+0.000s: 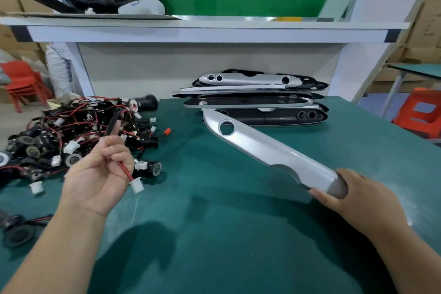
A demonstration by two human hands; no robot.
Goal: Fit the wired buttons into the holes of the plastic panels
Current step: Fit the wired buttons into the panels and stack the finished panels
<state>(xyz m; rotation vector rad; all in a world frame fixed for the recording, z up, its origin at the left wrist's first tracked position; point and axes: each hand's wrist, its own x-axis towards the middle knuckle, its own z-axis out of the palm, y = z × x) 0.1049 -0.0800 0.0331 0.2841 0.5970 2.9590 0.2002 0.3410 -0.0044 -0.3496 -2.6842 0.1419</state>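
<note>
"Silver panel (274,153), where is it sitting?"
"I'm gripping its near end in my right hand (343,200), holding it slanted over the green mat (238,234), its round hole (226,127) at the far end."
"And the left?"
"My left hand (95,174), palm up, is pinching a wired button's red wire (125,169); its white connector (137,186) is dangling beside the button pile (71,131) lying at my left."
</note>
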